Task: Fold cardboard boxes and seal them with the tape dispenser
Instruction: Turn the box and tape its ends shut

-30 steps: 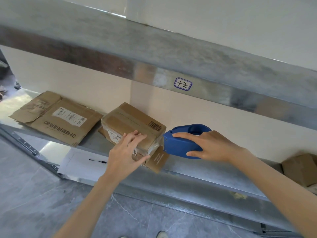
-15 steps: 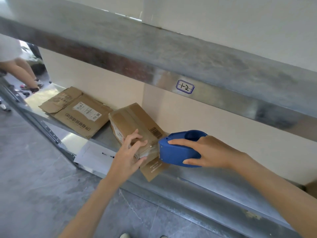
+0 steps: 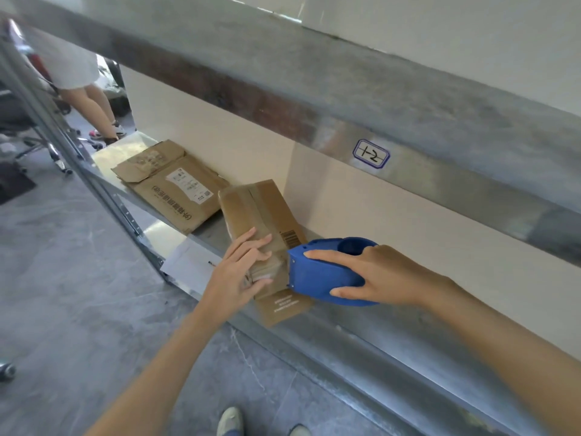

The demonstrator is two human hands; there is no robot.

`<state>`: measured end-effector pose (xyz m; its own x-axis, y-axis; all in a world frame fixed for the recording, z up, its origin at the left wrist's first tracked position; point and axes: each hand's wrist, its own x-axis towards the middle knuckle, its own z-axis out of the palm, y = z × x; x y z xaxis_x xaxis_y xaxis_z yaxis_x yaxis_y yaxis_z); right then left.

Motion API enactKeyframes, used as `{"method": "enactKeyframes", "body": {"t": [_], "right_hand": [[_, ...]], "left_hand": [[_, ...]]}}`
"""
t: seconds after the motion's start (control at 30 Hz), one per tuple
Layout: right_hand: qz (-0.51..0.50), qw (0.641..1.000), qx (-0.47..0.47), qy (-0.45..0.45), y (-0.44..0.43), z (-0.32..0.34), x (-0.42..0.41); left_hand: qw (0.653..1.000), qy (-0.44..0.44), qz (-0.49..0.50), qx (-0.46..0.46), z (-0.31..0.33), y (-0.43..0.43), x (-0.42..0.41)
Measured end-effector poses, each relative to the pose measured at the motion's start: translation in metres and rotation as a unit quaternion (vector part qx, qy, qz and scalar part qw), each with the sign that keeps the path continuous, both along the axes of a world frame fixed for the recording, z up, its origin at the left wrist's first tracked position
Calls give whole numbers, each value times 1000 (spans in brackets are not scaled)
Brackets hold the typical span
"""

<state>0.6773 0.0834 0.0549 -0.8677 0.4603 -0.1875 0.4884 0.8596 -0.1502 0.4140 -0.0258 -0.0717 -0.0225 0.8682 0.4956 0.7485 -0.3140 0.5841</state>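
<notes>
Both hands busy: my left hand (image 3: 242, 275) lies flat, fingers straight, pressing the small brown cardboard box (image 3: 261, 209) on the metal shelf (image 3: 377, 335); my right hand (image 3: 380, 275) grips the blue plastic tape dispenser (image 3: 314, 275), which has closed up against the box's near end. Looks like cutting time.

Box (image 3: 261, 215), under the left hand (image 3: 242, 272): brown cardboard, matt, banded with glossy clear tape.
Tape dispenser (image 3: 323, 275), gripped in the right hand (image 3: 380, 278): blue plastic, smooth, a soft sheen is seen.
Flat carton (image 3: 176, 187), beyond the left hand: creased matt cardboard, a white paper label stuck on.
Shelf (image 3: 377, 338), below both hands: grey metal, mottled, dully shining.
Sheet (image 3: 188, 265), left of the left hand: white matt paper.
Floor (image 3: 78, 294): smooth grey veined tile.
</notes>
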Motion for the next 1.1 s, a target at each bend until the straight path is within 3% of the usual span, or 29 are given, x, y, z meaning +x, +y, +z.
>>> {"method": "enactKeyframes", "body": {"t": [0.2,0.4,0.73,1.1], "right_hand": [[8,1000,-3,-4,22,-12,10],[-67,997,25,-27,42,-1,49],[-90,996,9,-21,44,-6,54],[-84,989,108,-53,34,-12,16]], "left_hand": [[1000,-5,5,-9,1,1,0],[1000,-15,12,-17,4,0,3],[1000,-19,12,-20,2,0,3],[999,-19,22,-34,6,-1,3]]}}
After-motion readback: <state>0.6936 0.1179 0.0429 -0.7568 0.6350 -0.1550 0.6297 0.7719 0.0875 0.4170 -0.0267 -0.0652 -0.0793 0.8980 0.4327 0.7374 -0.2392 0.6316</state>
